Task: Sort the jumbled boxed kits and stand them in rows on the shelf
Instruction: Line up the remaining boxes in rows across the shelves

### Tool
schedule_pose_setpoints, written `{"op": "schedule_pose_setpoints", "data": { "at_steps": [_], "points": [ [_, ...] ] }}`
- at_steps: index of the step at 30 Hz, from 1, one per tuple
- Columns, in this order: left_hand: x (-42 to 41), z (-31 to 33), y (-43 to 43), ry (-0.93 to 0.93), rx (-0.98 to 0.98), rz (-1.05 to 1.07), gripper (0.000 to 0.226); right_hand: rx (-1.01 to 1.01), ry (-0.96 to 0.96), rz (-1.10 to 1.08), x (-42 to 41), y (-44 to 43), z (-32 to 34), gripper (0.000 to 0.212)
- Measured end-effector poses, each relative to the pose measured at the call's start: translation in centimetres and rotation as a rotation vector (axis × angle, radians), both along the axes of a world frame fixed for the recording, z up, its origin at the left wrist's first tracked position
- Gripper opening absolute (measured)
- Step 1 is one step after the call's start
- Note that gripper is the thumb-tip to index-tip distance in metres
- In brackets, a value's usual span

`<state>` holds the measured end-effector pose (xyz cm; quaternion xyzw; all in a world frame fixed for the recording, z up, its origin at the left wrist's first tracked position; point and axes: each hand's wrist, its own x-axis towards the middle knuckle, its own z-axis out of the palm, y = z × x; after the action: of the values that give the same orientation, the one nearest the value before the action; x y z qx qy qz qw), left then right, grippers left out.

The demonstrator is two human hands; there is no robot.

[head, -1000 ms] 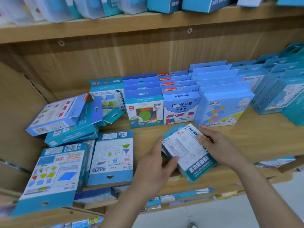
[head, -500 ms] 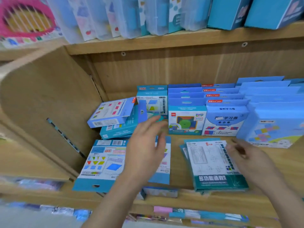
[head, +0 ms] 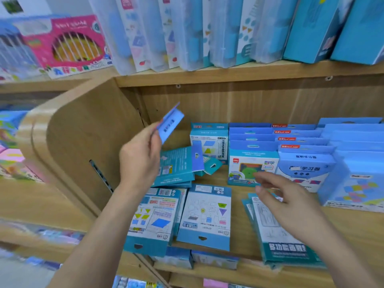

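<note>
My left hand [head: 141,156] grips a thin blue boxed kit [head: 170,123] and holds it up in the air, tilted, near the shelf's left wall. My right hand [head: 288,206] hovers open, blurred, over a stack of flat teal kits [head: 284,249] lying at the front of the wooden shelf [head: 353,225]. Two more kits [head: 154,217] [head: 206,215] lie flat at the front left. Behind them sits a leaning heap of teal boxes [head: 176,166]. Upright rows of blue kits [head: 252,161] [head: 305,165] stand at the back and right.
The wooden side panel [head: 83,146] closes the shelf on the left. An upper shelf [head: 228,74] carries clear plastic cases and blue boxes. A pink toy box [head: 70,44] stands on the neighbouring shelf at upper left. Lower shelves hold more packets.
My left hand reached to the leaning heap, took the top blue kit and lifted it up. My right hand let go of the teal stack, now flat on the shelf, and rose above it.
</note>
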<state>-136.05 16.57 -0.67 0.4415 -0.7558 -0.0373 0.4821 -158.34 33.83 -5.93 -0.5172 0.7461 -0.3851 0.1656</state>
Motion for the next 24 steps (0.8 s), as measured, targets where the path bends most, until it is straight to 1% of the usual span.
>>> {"op": "schedule_pose_setpoints", "data": {
  "at_steps": [1, 2, 4, 5, 6, 8, 10, 12, 14, 17, 20, 22, 24],
  "points": [
    [0.1, 1.3, 1.1, 0.17, 0.029, -0.022, 0.021, -0.022, -0.061, 0.028, 0.3, -0.5, 0.7, 0.034],
    [0.1, 2.5, 2.2, 0.36, 0.122, -0.068, 0.023, -0.057, -0.155, 0.059, 0.5, -0.9, 1.5, 0.038],
    [-0.4, 4.3, 4.0, 0.725, 0.451, -0.236, 0.031, -0.134, -0.399, 0.14, 1.1, -1.8, 3.2, 0.052],
    [-0.6, 4.6, 4.6, 0.836, 0.616, -0.299, 0.035, -0.159, -0.507, 0.184, 1.3, -2.2, 3.9, 0.058],
    [-0.8, 4.7, 5.1, 0.893, 0.742, -0.338, 0.039, -0.177, -0.587, 0.22, 1.4, -2.5, 4.5, 0.06],
    [-1.3, 4.4, 5.9, 0.915, 0.877, -0.369, 0.035, -0.203, -0.677, 0.259, 1.7, -2.6, 5.2, 0.056],
    [-1.6, 3.8, 6.3, 0.916, 0.923, -0.389, 0.03, -0.22, -0.724, 0.266, 2.0, -2.5, 5.4, 0.044],
    [-1.8, 3.3, 6.4, 0.919, 0.957, -0.408, 0.034, -0.225, -0.742, 0.264, 2.1, -2.2, 5.1, 0.038],
    [-2.0, 2.9, 6.3, 0.918, 0.993, -0.421, 0.037, -0.229, -0.746, 0.25, 2.0, -1.9, 4.9, 0.036],
    [-2.4, 2.6, 6.4, 0.928, 1.032, -0.427, 0.028, -0.239, -0.752, 0.2, 1.7, -1.5, 4.4, 0.033],
    [-3.2, 2.3, 6.8, 0.944, 1.061, -0.43, 0.029, -0.248, -0.776, 0.156, 1.5, -1.0, 4.1, 0.035],
    [-3.6, 2.0, 7.1, 0.882, 1.066, -0.429, 0.036, -0.251, -0.792, 0.134, 1.2, -0.5, 3.7, 0.035],
    [-3.9, 1.6, 7.6, 0.742, 1.033, -0.453, 0.04, -0.262, -0.813, 0.116, 0.9, 0.1, 3.4, 0.034]
  ]
}}
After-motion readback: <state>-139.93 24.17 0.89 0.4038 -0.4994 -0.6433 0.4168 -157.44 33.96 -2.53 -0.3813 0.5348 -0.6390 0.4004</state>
